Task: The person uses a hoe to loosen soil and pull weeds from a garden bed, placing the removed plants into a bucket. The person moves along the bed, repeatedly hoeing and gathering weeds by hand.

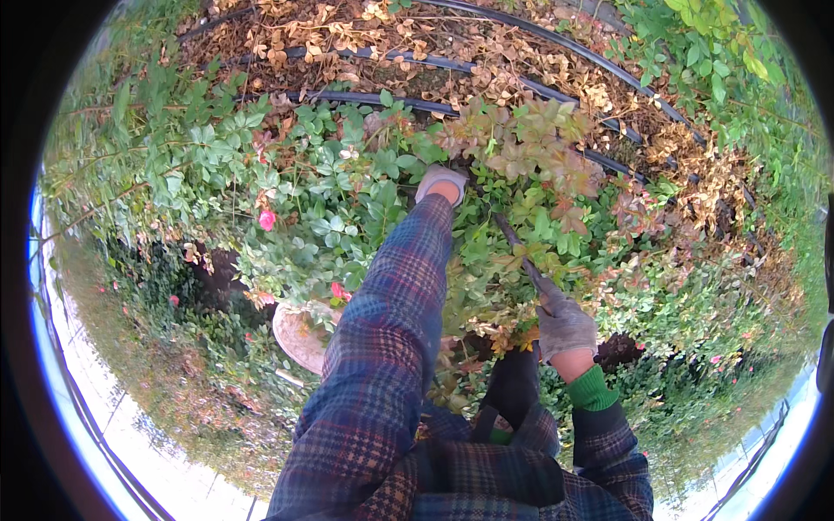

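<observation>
My left hand [442, 182], in a pale grey work glove, reaches far forward into the green leaves of a rose bush [339, 215]. Foliage hides its fingers, so whether it grips a stem is not visible. Closer to my body, my right hand [565, 325] wears a dirty grey glove and is closed around a long dark shaft [518, 244]. The shaft slants forward and left into the leaves, where its far end is hidden. Reddish-green leaves [534, 150] stand just beyond it.
Black irrigation hoses [384, 99] run across soil covered with dry brown leaves [339, 32]. Pink blooms [266, 220] dot the bushes at left. A pale, round-edged object [301, 335] sits partly behind my left sleeve. Dense greenery borders both sides.
</observation>
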Demonstrator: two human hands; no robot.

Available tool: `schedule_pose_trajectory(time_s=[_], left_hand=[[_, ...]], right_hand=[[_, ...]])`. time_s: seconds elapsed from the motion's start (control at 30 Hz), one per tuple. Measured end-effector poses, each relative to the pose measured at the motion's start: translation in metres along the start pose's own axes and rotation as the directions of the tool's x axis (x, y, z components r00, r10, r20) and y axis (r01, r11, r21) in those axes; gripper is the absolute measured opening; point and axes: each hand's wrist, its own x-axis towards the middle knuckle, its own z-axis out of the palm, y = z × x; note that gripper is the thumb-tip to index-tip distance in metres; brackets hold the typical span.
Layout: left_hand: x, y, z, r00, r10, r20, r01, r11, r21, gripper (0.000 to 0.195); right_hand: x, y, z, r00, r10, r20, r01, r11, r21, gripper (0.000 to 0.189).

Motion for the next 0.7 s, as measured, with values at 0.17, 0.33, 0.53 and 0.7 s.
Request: schedule_pose_trajectory(time_s=[0.17,0.33,0.53,0.7], left_hand=[[0.028,-0.021,0.048,0.997,-0.007,0.081,-0.006,0.986,0.164,0.029],[0.028,-0.029,0.075,0.984,-0.101,-0.148,0.063,0.968,-0.243,0.030],[-0.018,0.009,0.019,0.994,-0.088,-0.065,0.090,0.996,0.026,0.026],[-0.017,0.032,-0.004,0.798,-0.592,0.116,0.560,0.656,-0.506,0.057]], right_hand=[[0.005,0.035,0.043,0.988,0.117,0.103,-0.113,0.992,-0.050,0.036],[0.020,0.109,0.109,0.999,0.027,-0.024,-0.024,0.990,0.137,0.035],[0.028,0.112,0.137,0.944,-0.224,0.242,0.254,0.962,-0.101,0.039],[0.021,0.092,0.177,0.873,0.203,0.443,-0.315,0.929,0.195,0.044]])
